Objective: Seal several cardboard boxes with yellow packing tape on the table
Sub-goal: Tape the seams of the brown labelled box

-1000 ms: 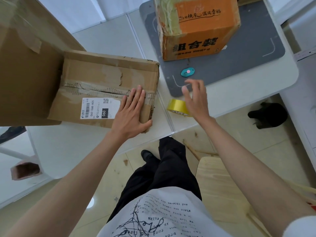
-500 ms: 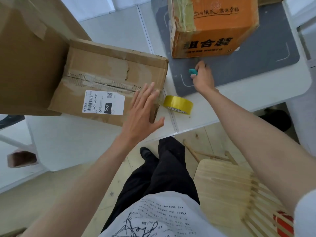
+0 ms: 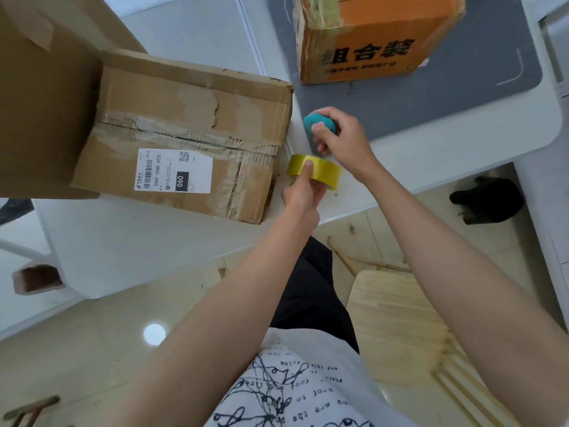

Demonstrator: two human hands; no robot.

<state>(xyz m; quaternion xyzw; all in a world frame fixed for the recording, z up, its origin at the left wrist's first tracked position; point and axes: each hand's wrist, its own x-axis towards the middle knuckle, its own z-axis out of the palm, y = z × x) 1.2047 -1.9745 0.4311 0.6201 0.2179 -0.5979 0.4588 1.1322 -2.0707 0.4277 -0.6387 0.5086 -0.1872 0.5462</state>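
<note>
A worn brown cardboard box (image 3: 184,134) with a white shipping label lies on the white table (image 3: 446,155), its top seam covered in old torn tape. Just right of it sits a roll of yellow packing tape (image 3: 323,172). My left hand (image 3: 303,192) grips the roll, thumb on its near side. My right hand (image 3: 341,134) holds a small teal cutter (image 3: 318,123) just above the roll. An orange box (image 3: 375,35) stands on a grey mat (image 3: 462,94) at the back.
A large brown cardboard box (image 3: 40,97) fills the far left. A light wooden chair (image 3: 409,328) stands at my right, below the table edge. A dark object (image 3: 486,200) lies on the floor under the table's right end.
My left hand left the brown box and took hold of the yellow tape roll. My right hand picked the teal cutter off the grey mat and drew it back toward the roll.
</note>
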